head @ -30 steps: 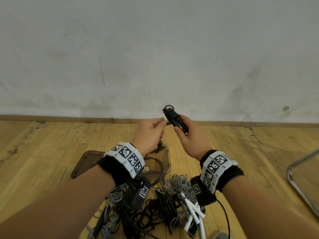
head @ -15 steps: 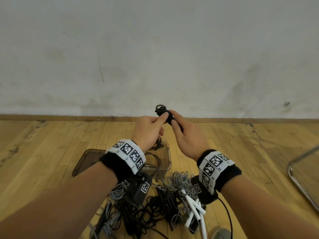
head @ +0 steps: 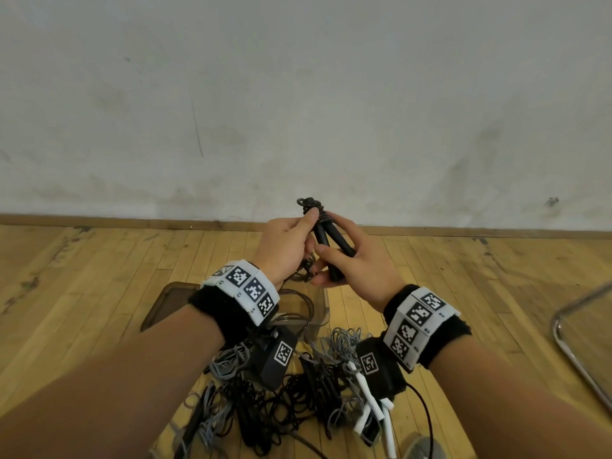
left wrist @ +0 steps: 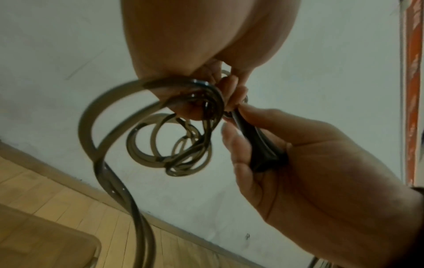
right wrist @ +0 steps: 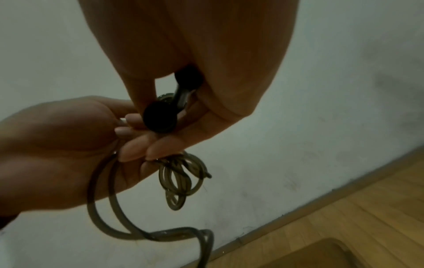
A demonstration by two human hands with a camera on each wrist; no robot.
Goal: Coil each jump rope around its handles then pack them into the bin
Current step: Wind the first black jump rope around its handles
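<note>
Right hand: The right hand [head: 357,266] curled round the pair of black handles [head: 331,246], thumb across the front, the shafts splayed in a narrow V from the palm up toward 11 o'clock.

Left hand: The left hand [head: 284,246] pinched the cord [left wrist: 146,145] at the top of the handles, forefinger and thumb pressed on the wound turns [head: 314,210]; its lower fingers were curled round a bunch of loose loops.

Rope: Only a few turns sat on the handles, up near 12 o'clock from the hands. Slack loops hung beneath the left palm, and a doubled strand [right wrist: 103,208] trailed down toward the floor at 6 o'clock.

Bin: The clear bin [head: 318,313] stood on the wooden floor [head: 99,293] right under the wrists, its lid [head: 162,303] lying flat beside it at 9 o'clock.

Pile: A tangle of grey and black ropes [head: 281,399], with white handles [head: 371,402] among them, lay at 6 o'clock of the bin, nearest the person.

Stage: I judged the winding early, with nothing of this rope packed.

Risk: The hanging loops looked set to knot or snag as they were drawn in. If the pinch eased, the springy turns might slip off the top. The V might spread and loosen the wrap. The trailing strand could drag the pile along.
</note>
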